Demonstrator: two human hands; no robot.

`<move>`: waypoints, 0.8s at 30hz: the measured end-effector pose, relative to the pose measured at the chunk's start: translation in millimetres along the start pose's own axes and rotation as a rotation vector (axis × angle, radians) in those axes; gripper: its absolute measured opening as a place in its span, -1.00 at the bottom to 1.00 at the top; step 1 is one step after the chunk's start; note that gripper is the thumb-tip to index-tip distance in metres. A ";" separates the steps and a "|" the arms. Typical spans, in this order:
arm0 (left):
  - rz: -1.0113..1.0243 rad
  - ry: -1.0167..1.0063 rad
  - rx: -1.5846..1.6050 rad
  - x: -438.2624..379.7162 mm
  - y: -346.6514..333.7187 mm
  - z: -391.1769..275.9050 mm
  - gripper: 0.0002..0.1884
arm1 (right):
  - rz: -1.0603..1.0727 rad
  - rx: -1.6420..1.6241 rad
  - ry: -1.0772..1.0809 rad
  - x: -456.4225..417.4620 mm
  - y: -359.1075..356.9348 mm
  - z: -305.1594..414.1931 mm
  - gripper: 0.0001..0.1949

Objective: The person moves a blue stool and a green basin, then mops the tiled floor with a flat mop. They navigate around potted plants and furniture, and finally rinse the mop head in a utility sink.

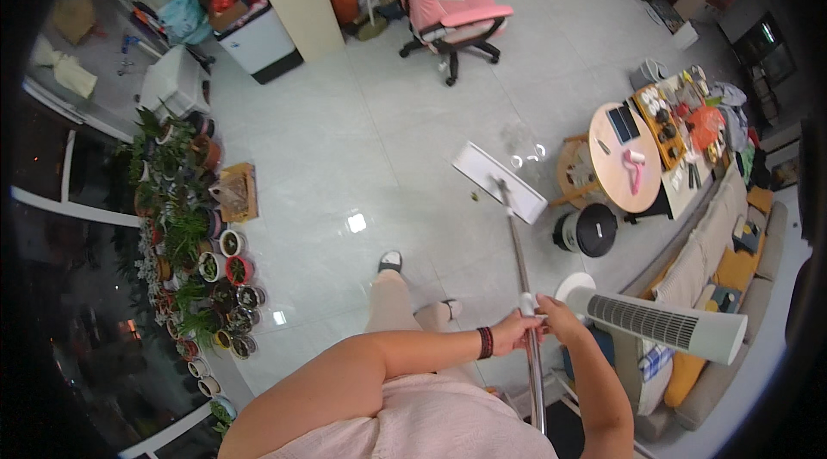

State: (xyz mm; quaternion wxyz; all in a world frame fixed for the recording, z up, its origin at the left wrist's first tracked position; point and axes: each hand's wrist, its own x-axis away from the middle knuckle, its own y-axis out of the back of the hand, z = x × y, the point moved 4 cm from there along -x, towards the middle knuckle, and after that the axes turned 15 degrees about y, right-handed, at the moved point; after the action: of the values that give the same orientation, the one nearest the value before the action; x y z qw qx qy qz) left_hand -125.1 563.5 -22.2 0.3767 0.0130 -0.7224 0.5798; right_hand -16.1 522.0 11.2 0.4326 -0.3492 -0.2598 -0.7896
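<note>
My left hand (512, 333), with a dark beaded bracelet at the wrist, is wrapped around the metal pole (533, 368) of a flat mop. Right beside it, my right hand (561, 320) grips the same pole near a white collar (527, 304). The pole runs forward to a wide white rectangular mop head (470, 165), which lies flat on the pale tiled floor. A small greenish scrap (475, 196) is on the tiles by the head's near edge. Wet-looking marks (517, 134) show beyond the head.
Close on the right stand a white tower fan (646, 320) and a bin with a black lid (597, 231). Past them are a round wooden table (610, 161) and a sofa (701, 388). Potted plants (187, 236) line the left window. A pink office chair (452, 6) stands ahead.
</note>
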 end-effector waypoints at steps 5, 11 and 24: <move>-0.029 0.172 -0.351 39.4 -43.6 -1.5 -0.54 | 0.079 -0.474 -0.137 -58.2 -22.2 -18.6 -0.68; -0.184 0.117 -0.673 99.3 55.0 -39.9 -0.47 | 0.008 -0.450 -0.027 -32.2 -57.3 -21.3 -0.83; -0.713 -0.044 -0.614 292.8 186.7 -134.9 -0.49 | -0.293 0.288 0.171 26.9 -104.6 -3.7 -0.68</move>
State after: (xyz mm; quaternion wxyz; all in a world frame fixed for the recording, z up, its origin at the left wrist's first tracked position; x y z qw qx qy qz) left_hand -348.3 861.3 -7.0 0.5234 0.1604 -0.8187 0.1733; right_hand -118.0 557.2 18.5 0.3790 -0.1738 -0.3803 -0.8255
